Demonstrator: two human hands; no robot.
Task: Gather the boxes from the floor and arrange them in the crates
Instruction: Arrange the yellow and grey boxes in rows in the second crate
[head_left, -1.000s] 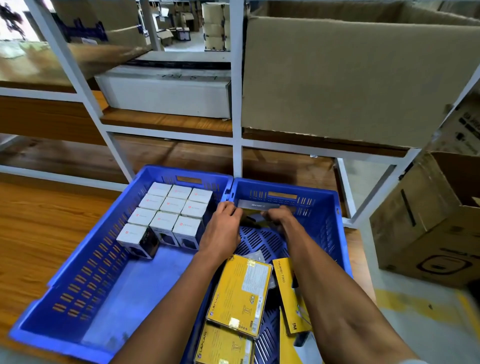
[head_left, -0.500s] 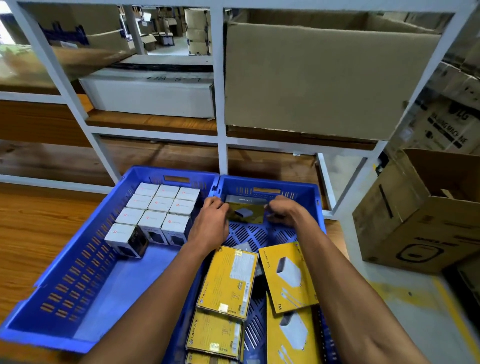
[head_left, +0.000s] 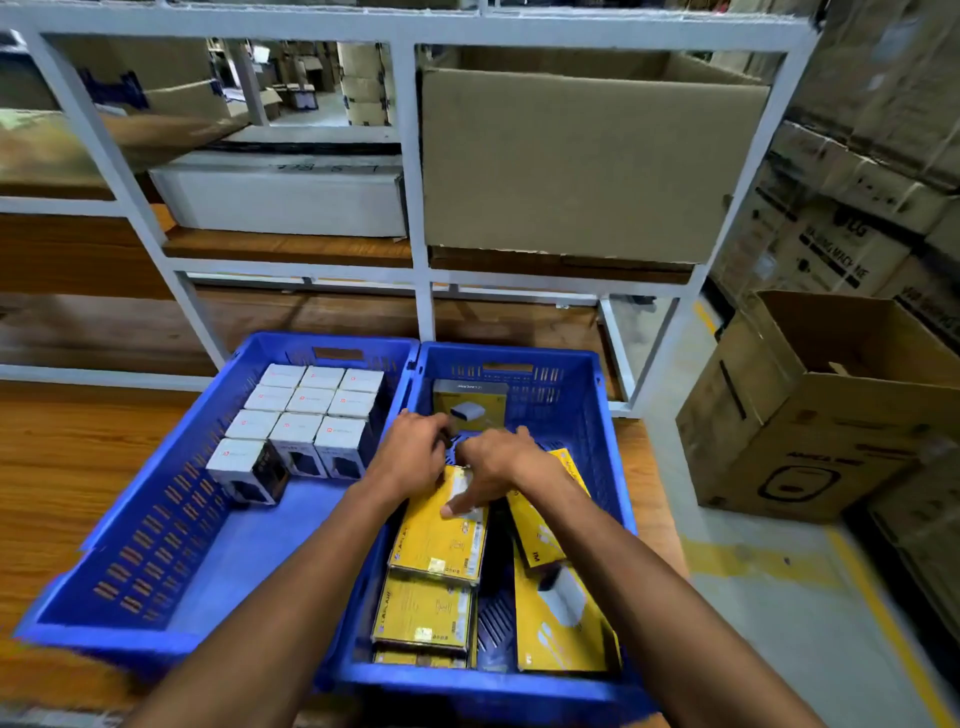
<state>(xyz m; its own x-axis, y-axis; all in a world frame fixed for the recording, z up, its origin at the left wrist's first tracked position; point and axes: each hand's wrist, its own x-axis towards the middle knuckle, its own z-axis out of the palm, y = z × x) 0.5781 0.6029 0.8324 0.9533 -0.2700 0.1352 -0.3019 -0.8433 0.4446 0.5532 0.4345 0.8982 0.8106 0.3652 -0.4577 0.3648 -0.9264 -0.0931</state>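
Hands over the right crate (head_left: 597, 467), both ours, above the loose yellow boxes. Left hand (head_left: 410, 457) has fingers curled at the crate's near-left wall; we cannot tell whether it holds anything. Right hand (head_left: 493, 467) lies with fingers relaxed and spread, tips resting on the top yellow box (head_left: 441, 530); it grips nothing.

Key relation: that top box lies just below and nearer us than both hands, flat, long axis running toward and away from us along the crate's length. Right hand touches it already, so we judge it the nearer hand for the next pick. One yellow box (head_left: 470, 408) stands upright against the far wall, just beyond the fingertips, face toward us. We judge the next box should stand beside it, so it needs tipping from flat to upright and carrying away from us.

More yellow boxes lie flat: a second stack (head_left: 423, 610) near the front wall, another pair (head_left: 561, 613) on the right, slightly skewed.

Left crate (head_left: 130, 545) holds white boxes (head_left: 311, 415) in neat rows at its far end; near half bare.

Surface: both crates sit side by side on a wooden deck (head_left: 52, 467). Room: white shelving (head_left: 415, 208) behind, with cartons (head_left: 587, 161); open carton (head_left: 831, 415) on the concrete floor at right.
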